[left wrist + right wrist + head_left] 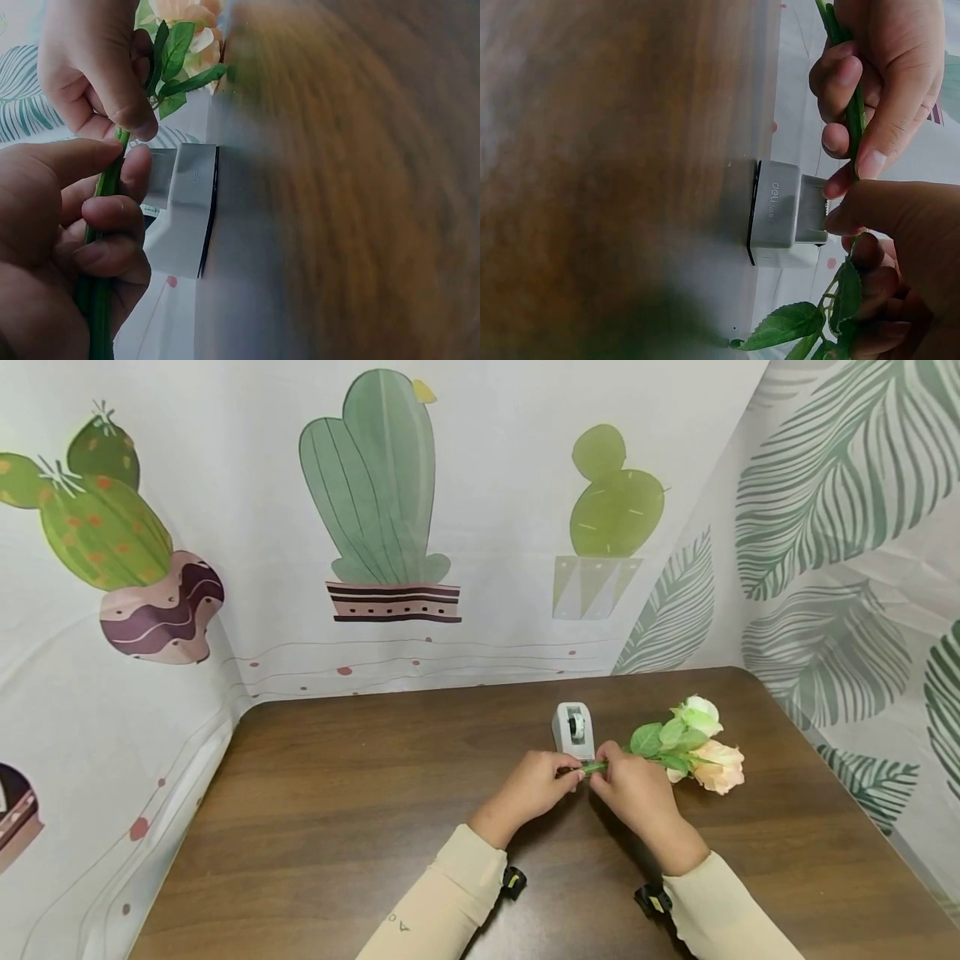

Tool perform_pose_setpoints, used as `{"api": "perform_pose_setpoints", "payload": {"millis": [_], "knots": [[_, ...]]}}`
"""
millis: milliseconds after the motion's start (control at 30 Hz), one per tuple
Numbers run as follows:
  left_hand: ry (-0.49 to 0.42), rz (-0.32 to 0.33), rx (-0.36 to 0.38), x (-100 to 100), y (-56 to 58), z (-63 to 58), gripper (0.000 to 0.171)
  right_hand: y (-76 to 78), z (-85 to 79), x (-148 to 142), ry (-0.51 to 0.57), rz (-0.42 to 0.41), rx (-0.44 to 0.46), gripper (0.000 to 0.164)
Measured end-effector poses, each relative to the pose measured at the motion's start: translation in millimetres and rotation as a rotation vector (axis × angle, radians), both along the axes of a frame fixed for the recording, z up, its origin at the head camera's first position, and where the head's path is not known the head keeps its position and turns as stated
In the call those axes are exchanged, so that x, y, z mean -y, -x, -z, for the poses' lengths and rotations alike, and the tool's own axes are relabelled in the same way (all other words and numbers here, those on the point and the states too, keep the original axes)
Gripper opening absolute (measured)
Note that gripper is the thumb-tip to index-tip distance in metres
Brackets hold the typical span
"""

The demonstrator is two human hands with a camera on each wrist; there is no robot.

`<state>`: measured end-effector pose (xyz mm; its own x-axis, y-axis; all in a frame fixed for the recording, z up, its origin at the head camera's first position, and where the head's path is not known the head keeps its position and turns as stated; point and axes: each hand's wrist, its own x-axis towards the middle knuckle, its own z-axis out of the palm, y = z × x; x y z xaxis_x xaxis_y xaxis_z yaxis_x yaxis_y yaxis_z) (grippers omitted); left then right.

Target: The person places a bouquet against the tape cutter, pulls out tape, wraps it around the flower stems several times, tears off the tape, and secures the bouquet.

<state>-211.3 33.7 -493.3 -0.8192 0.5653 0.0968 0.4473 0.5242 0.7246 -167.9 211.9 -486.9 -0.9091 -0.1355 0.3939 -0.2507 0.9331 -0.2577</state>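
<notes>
Green flower stems [100,300] run through both hands, side by side. My left hand [531,787] wraps its fingers round the lower stems, its thumb pressing along them. Close beside it, my right hand [641,797] pinches the stems nearer the blooms, and the two hands' fingertips almost meet. Beyond the right hand, green leaves [787,326], a peach rose [718,767] and a white rose [702,717] extend to the right. Just behind the fingertips stands a grey-white tape dispenser [561,731] with a tape roll in it. Fingers hide parts of the stems.
The brown wooden table [337,810] reaches back to a hanging cloth [502,527] printed with cacti and leaves. Black wrist devices [513,882] sit under the beige sleeves [450,893].
</notes>
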Motion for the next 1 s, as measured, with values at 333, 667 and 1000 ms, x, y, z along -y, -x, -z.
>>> {"api": "perform_pose_setpoints", "payload": {"millis": [333, 667, 1000], "knots": [[0.021, 0.011, -0.105, 3.1, -1.4, -3.2, 0.013, -2.2, -1.7, 1.1, 0.008, 0.003, 0.044, 0.019], [0.141, 0.006, -0.271, 2.3, -5.0, -7.4, 0.013, -4.9, -4.0, 1.0, -0.001, 0.001, 0.028, 0.020], [0.230, 0.003, -0.428, 3.8, -9.1, -12.4, 0.011, -5.3, -6.6, 2.2, -0.009, 0.005, 0.028, 0.024]]}}
